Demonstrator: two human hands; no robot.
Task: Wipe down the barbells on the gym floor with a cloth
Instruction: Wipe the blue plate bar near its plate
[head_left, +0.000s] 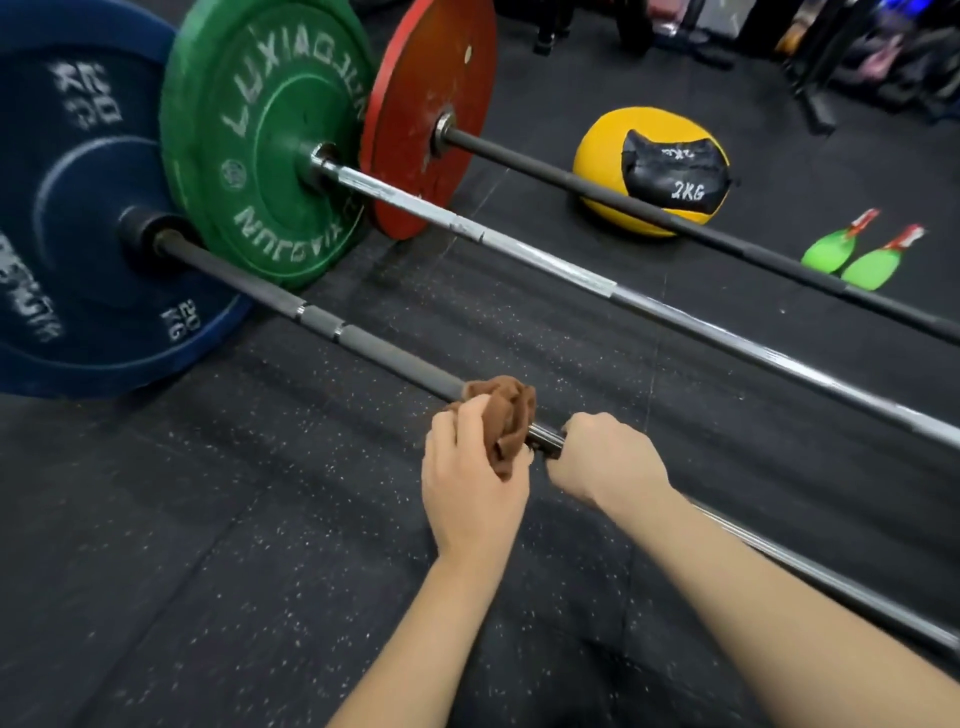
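Three barbells lie side by side on the black rubber floor. The nearest one has a dark bar (332, 325) and a blue 20 kg plate (67, 218). My left hand (470, 483) grips a brown cloth (506, 413) wrapped around this bar. Just to the right of the cloth, my right hand (610, 460) grips the same bar. The middle barbell has a shiny chrome bar (597, 280) and a green plate (260, 135). The far barbell has a black bar (675, 223) and a red plate (431, 114).
A yellow and black 2 kg medicine ball (654, 171) sits behind the far bar. Two green objects with red ends (857, 254) lie on the floor to its right. Racks and other gear stand at the back right (857, 52).
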